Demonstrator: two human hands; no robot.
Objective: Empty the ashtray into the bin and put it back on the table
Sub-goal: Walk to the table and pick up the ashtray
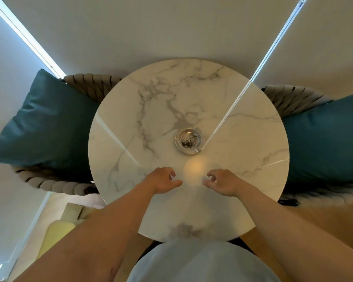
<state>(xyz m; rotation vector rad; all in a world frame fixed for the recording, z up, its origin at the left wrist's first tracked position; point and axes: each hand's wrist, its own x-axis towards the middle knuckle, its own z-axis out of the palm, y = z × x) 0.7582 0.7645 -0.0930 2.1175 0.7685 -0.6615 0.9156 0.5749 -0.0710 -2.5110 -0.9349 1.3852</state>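
**A:** Your left hand (pixel 163 181) and right hand (pixel 222 182) hover over the near half of the table (pixel 130 110), fingers loosely curled, holding nothing. The ashtray (pixel 189 140) sits just past them, near the table's middle, grey ash heaped in its bowl. No bin is in view.

**B:** What could go wrong from here?

**A:** In my judgement, spillage. The ashtray looks like clear glass, round, thick-rimmed and smooth, so a light pinch may slip. Tilt it on the lift and you could shed loose, powdery ash onto the top or the cushions (pixel 49 123).

**B:** And the surfaces?

**A:** The table is a round, polished marble-look slab, white with grey veins, glossy enough to mirror the window light. You could easily slide glass on it, and set down hard, it may chip. Teal cushions, smooth and plump, lie on woven rope chairs (pixel 94 86) left and right.
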